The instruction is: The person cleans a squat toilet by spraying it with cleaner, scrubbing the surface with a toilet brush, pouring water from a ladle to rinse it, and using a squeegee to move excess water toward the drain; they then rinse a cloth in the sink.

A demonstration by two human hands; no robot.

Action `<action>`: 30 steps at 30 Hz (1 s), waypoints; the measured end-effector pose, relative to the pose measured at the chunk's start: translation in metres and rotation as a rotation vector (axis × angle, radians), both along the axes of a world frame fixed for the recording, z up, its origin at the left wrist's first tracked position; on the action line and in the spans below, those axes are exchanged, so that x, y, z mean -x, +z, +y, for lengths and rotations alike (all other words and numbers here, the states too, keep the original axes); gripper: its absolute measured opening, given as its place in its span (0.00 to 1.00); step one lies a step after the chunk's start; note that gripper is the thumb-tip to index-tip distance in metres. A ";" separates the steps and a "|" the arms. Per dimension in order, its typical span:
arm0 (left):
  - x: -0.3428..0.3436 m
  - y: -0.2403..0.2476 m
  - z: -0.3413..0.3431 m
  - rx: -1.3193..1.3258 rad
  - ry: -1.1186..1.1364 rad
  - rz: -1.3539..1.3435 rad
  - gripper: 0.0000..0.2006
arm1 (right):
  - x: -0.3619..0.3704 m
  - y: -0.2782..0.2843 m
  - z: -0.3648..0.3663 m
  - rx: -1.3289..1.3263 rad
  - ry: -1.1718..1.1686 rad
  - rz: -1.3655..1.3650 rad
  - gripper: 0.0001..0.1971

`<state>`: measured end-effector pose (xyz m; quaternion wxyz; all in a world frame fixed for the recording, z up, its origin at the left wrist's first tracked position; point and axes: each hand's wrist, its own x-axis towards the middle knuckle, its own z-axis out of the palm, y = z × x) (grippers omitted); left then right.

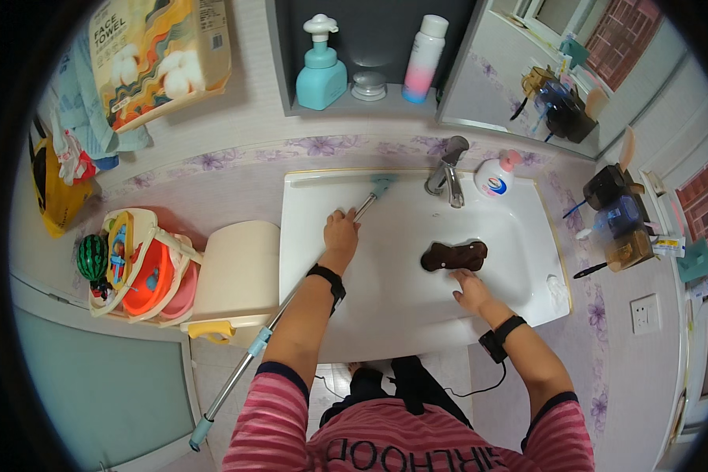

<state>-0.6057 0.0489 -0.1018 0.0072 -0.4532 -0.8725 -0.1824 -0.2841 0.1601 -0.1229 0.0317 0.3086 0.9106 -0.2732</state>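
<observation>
My left hand [341,234] is closed around the silver pole of a long-handled cleaning tool [248,358]. Its teal head touches the back left of the white sink counter [311,212]; whether it is a brush or a squeegee is too small to tell. The pole runs down past my left forearm, its teal end low at the left. In the basin lies a dark brown, wet-looking, bunched cloth [455,256]. My right hand [472,291] is at the cloth's near edge, fingertips touching it, thumb and fingers apart. A grey faucet [450,169] stands behind the basin.
A white pump bottle [495,175] with a pink top stands right of the faucet. Left of the sink is a cream cabinet [236,267] beside a rack of toys and basins [145,271]. Above, a shelf holds a teal pump bottle [321,75] and a spray can [425,61].
</observation>
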 end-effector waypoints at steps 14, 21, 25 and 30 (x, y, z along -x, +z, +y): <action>-0.119 0.052 0.036 -0.170 -0.140 -0.313 0.25 | -0.028 -0.055 0.158 -0.067 -0.132 -0.398 0.27; -0.199 0.022 0.094 -0.028 0.033 -0.929 0.24 | -0.051 -0.064 0.206 0.057 -0.073 -0.143 0.17; -0.229 0.015 0.136 -0.022 -0.062 -0.700 0.35 | -0.019 -0.019 0.194 0.371 -0.105 0.409 0.13; -0.237 -0.010 0.163 -0.263 -0.022 -0.919 0.34 | -0.011 0.011 0.172 0.781 0.056 0.612 0.14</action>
